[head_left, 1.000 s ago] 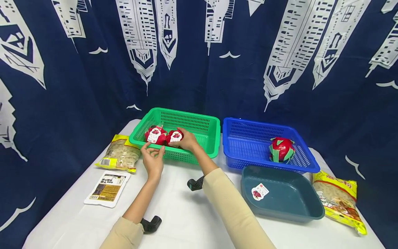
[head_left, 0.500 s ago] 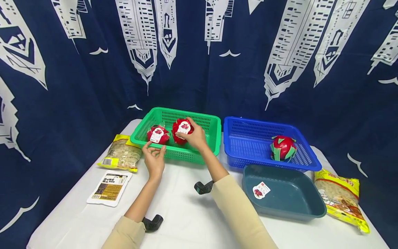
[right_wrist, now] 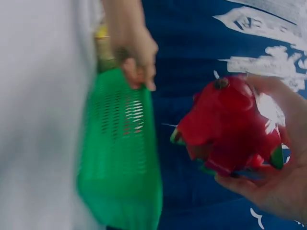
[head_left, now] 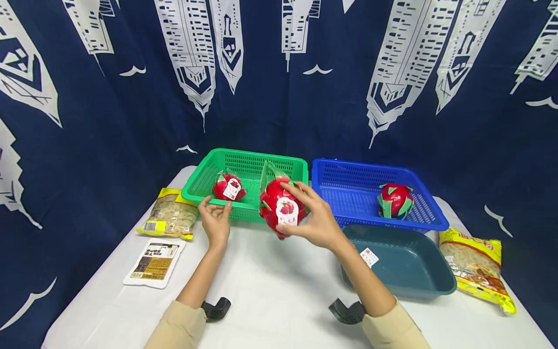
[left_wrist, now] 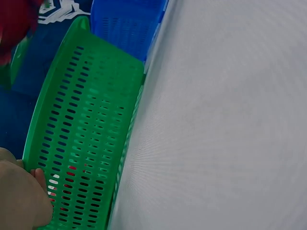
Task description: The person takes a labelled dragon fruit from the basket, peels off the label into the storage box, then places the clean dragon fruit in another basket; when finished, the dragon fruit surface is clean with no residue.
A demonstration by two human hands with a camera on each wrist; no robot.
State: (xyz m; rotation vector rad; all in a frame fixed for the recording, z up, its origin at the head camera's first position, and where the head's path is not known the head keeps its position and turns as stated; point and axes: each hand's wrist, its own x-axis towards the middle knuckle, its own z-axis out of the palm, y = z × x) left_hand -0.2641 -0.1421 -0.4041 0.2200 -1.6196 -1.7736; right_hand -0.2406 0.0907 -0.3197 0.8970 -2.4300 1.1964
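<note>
My right hand [head_left: 320, 220] holds a red dragon fruit [head_left: 276, 198] with green leaf tips and a white label, raised over the front of the green basket [head_left: 209, 167]. In the right wrist view the dragon fruit [right_wrist: 225, 124] sits between thumb and fingers. The front rim of that basket is pinched by my left hand [head_left: 215, 225]; the left wrist view shows its fingers [left_wrist: 41, 179] at the rim. A second labelled dragon fruit [head_left: 227, 186] lies inside, behind the left hand. One more dragon fruit [head_left: 395, 200] rests in the blue basket [head_left: 340, 169].
A dark teal tub [head_left: 405, 261] with a loose label [head_left: 369, 257] in it stands before the blue basket. Yellow bags lie at left [head_left: 172, 213] and right [head_left: 472, 266]. A flat white-edged packet [head_left: 154, 263] lies front left on the white table [head_left: 261, 300].
My right hand has lifted one dragon fruit out of the green basket, toward me and to the right. The fruit left inside has shifted slightly right. My left hand stays at the rim.
</note>
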